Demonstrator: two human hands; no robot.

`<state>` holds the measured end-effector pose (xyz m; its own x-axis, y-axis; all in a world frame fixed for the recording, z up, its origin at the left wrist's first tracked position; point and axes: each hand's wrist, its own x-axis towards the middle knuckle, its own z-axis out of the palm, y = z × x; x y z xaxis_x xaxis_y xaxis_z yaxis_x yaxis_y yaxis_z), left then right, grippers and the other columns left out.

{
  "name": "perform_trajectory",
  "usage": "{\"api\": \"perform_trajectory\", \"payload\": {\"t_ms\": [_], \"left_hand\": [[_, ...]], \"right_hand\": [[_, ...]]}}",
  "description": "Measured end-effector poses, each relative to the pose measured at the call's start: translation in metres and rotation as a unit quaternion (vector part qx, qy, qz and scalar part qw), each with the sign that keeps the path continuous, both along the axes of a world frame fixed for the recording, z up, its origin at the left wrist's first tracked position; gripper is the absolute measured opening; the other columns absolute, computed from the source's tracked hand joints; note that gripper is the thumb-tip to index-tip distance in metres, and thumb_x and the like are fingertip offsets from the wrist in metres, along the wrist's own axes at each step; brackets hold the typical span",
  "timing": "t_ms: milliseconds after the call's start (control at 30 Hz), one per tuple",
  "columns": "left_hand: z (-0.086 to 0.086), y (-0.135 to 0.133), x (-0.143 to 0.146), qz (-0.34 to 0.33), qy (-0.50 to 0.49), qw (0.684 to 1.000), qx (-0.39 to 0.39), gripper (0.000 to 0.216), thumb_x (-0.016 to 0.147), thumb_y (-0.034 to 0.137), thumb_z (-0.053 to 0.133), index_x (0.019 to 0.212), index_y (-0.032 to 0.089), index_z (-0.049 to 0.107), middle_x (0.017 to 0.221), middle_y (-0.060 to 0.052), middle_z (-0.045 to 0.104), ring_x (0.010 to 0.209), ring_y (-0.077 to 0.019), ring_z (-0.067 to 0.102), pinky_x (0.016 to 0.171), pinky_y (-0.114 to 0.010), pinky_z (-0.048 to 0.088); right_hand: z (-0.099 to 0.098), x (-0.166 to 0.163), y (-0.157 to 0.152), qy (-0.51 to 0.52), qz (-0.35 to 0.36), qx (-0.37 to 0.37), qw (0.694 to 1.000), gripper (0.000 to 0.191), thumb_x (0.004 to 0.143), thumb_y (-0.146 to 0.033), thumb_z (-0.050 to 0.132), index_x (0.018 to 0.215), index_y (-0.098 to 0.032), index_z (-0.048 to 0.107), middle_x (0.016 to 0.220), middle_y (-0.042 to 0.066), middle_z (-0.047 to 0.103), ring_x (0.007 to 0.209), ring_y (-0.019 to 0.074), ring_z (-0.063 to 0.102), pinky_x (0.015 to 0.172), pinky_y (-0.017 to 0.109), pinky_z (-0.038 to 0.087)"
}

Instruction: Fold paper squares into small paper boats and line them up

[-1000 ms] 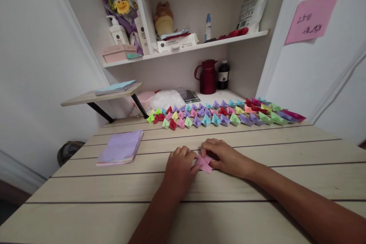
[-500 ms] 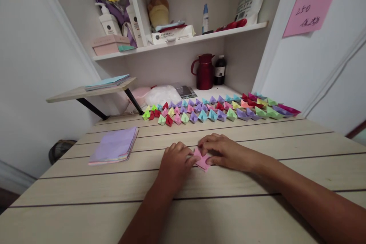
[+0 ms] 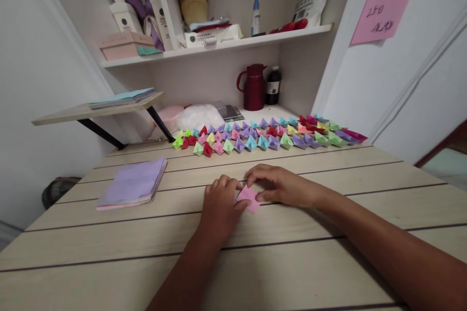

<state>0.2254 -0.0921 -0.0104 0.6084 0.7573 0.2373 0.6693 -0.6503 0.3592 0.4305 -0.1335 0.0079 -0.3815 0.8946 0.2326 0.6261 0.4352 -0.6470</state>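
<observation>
A small folded piece of pink paper (image 3: 249,198) lies on the table between my two hands. My left hand (image 3: 223,201) has its thumb on the paper's left side, with its index finger at the far edge. From the right, my right hand (image 3: 272,183) pinches the paper's right edge and far corner between thumb and fingers. Beyond the hands stand rows of folded paper boats (image 3: 262,142) in many colours. To the left lies a stack of square paper (image 3: 133,182) with a purple sheet on top.
A raised wooden shelf (image 3: 78,112) on black legs holds more paper at the left. Behind the boats are a dark red jug (image 3: 254,88), a dark bottle (image 3: 273,86) and a white plastic bag (image 3: 200,116). A pink note (image 3: 385,11) hangs on the right wall.
The pink paper lies flatter and shows more of its face, with my fingers shifted along its edges. The whole view has swung slightly, so things appear further left.
</observation>
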Motion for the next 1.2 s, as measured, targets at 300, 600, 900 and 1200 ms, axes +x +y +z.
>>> {"api": "perform_trajectory", "payload": {"t_ms": [300,600,900,1200], "left_hand": [[0.003,0.0,0.001,0.025,0.019,0.999,-0.009,0.029,0.076,0.039,0.068,0.095,0.023,0.054,0.103,-0.002,0.059,0.101,-0.0232,0.053,0.081,-0.036,0.034],[0.003,0.0,0.002,0.024,0.027,0.999,-0.01,0.029,0.077,0.037,0.066,0.097,0.021,0.053,0.103,-0.004,0.058,0.101,-0.0247,0.053,0.083,-0.039,0.035],[0.008,-0.003,-0.006,-0.103,0.004,0.995,0.013,0.031,0.082,0.019,0.061,0.112,0.026,0.058,0.116,-0.003,0.058,0.107,-0.0211,0.052,0.09,-0.036,0.038],[0.003,-0.008,-0.007,-0.129,0.027,0.99,0.051,0.025,0.085,0.027,0.061,0.11,0.023,0.064,0.113,-0.004,0.063,0.104,-0.0217,0.053,0.088,-0.036,0.04]], "right_hand": [[-0.006,-0.013,0.003,0.047,-0.06,0.053,0.996,0.014,0.084,-0.03,0.062,0.095,-0.022,0.067,0.09,0.004,0.062,0.083,0.0164,0.058,0.074,0.028,0.046],[-0.022,-0.023,0.023,-0.063,-0.185,0.021,0.981,0.025,0.073,-0.027,0.07,0.097,-0.024,0.064,0.08,0.0,0.06,0.071,0.0151,0.055,0.068,0.027,0.041],[-0.027,-0.019,0.029,-0.035,-0.175,0.015,0.984,0.022,0.071,-0.027,0.072,0.092,-0.024,0.066,0.081,0.0,0.06,0.072,0.0147,0.055,0.07,0.027,0.04],[-0.017,-0.004,0.011,0.051,-0.072,-0.01,0.996,0.02,0.083,-0.029,0.058,0.098,-0.019,0.066,0.089,0.004,0.06,0.077,0.0153,0.056,0.071,0.028,0.045]]}}
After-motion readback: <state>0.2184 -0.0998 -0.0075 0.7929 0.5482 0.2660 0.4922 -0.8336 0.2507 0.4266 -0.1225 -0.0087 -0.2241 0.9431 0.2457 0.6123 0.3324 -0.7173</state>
